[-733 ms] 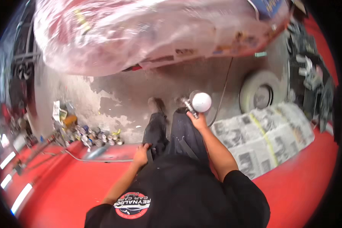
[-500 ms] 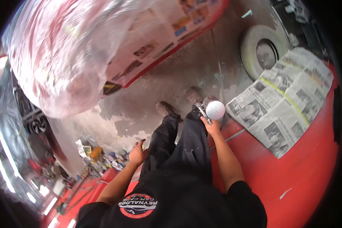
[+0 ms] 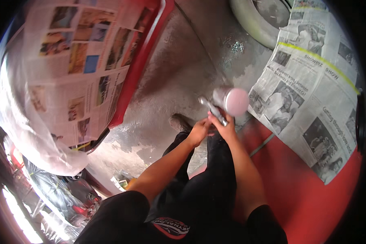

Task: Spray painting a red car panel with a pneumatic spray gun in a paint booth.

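One metal spray gun (image 3: 212, 110) sits with the hands at the dial's centre, its pale cup (image 3: 236, 101) at one o'clock from them. The right hand (image 3: 225, 126) is wrapped around the gun's body; the left hand (image 3: 200, 132) has its fingers drawn in against the right (whether they pinch any part of the gun, I cannot tell). A newspaper-covered panel (image 3: 290, 101) lies near the cup, toward three o'clock, with a red surface (image 3: 293, 175) at four and a tyre (image 3: 254, 26) at one, farther out. A masked red car body (image 3: 128, 95) fills ten o'clock. The step in hand looks like handling or adjusting the gun; the next move seems to call for a steady right grip, the cup kept from tipping, and light left fingers
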`<state>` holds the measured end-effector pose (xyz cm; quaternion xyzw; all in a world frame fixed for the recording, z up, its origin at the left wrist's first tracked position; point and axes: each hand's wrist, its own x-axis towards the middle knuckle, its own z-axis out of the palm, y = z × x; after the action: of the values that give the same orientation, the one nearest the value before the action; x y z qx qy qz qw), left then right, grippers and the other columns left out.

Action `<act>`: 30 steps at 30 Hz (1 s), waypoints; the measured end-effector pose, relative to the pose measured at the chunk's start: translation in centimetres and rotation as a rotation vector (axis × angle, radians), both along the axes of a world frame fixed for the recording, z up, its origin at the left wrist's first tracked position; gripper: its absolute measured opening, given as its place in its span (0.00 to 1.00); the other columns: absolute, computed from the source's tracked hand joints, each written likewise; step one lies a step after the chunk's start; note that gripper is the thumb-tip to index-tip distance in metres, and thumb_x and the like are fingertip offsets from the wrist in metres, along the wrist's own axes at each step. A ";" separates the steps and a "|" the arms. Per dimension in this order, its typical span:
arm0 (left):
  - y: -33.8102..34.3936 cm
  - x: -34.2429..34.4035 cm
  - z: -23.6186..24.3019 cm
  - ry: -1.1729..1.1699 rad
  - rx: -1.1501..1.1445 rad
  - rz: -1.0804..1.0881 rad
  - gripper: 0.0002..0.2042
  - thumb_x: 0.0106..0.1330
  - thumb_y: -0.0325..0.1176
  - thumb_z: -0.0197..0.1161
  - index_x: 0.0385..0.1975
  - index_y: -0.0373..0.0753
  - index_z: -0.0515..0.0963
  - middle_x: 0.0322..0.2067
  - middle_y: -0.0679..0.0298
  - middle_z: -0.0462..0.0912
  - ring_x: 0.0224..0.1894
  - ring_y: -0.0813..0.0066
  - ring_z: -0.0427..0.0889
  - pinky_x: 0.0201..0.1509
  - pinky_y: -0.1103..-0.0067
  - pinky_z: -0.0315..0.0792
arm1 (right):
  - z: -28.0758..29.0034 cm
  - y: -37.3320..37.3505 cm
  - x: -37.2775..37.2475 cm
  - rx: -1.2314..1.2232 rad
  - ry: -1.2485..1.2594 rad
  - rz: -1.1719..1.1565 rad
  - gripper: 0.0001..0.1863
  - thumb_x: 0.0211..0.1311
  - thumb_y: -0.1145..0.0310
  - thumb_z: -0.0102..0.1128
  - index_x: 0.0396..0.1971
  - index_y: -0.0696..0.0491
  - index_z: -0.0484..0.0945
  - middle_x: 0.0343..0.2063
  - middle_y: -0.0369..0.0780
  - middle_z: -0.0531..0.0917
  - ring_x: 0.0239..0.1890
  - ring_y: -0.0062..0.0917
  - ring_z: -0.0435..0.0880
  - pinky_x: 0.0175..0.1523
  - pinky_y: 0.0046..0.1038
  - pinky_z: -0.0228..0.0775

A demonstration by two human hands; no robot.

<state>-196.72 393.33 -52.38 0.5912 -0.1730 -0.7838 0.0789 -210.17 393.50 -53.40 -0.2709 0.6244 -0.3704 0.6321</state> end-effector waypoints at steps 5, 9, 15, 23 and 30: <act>-3.2 -3.8 -7.4 0.259 0.112 0.395 0.16 0.69 0.46 0.48 0.45 0.39 0.71 0.37 0.67 0.76 0.34 0.78 0.73 0.34 0.80 0.65 | -4.1 -8.3 -0.9 0.042 -0.045 -0.159 0.13 0.56 0.59 0.64 0.35 0.52 0.81 0.15 0.26 0.70 0.15 0.09 0.63 0.19 0.16 0.52; -5.9 -4.8 -10.6 0.311 0.130 0.386 0.14 0.68 0.46 0.51 0.40 0.43 0.72 0.32 0.71 0.76 0.31 0.81 0.72 0.33 0.81 0.64 | -5.9 -12.3 -2.0 0.062 -0.067 -0.162 0.17 0.60 0.56 0.58 0.39 0.55 0.79 0.32 0.34 0.83 0.14 0.10 0.63 0.18 0.15 0.53; -8.3 -7.6 -13.8 0.300 0.151 0.448 0.13 0.66 0.49 0.55 0.34 0.46 0.73 0.25 0.74 0.72 0.25 0.83 0.67 0.31 0.82 0.62 | -8.6 -14.9 -3.4 0.027 -0.036 -0.340 0.18 0.59 0.57 0.59 0.36 0.58 0.79 0.29 0.37 0.83 0.13 0.12 0.63 0.18 0.17 0.52; -7.6 -7.6 -16.5 0.232 0.112 0.572 0.11 0.66 0.46 0.55 0.36 0.46 0.74 0.29 0.73 0.74 0.29 0.82 0.67 0.33 0.80 0.63 | -11.7 -15.0 -2.8 -0.006 -0.120 -0.321 0.16 0.59 0.59 0.60 0.35 0.59 0.79 0.29 0.37 0.83 0.12 0.12 0.63 0.17 0.17 0.52; -6.1 -7.3 -15.2 0.188 0.025 0.695 0.18 0.69 0.47 0.50 0.50 0.42 0.69 0.42 0.67 0.75 0.42 0.74 0.72 0.45 0.75 0.66 | -13.1 -14.2 -0.5 -0.099 -0.062 -0.115 0.13 0.58 0.59 0.61 0.32 0.55 0.81 0.21 0.32 0.80 0.11 0.09 0.62 0.15 0.17 0.51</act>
<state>-203.98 387.27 -67.59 0.5411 0.0560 -0.7630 0.3492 -210.69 379.33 -66.50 -0.2542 0.5999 -0.4447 0.6146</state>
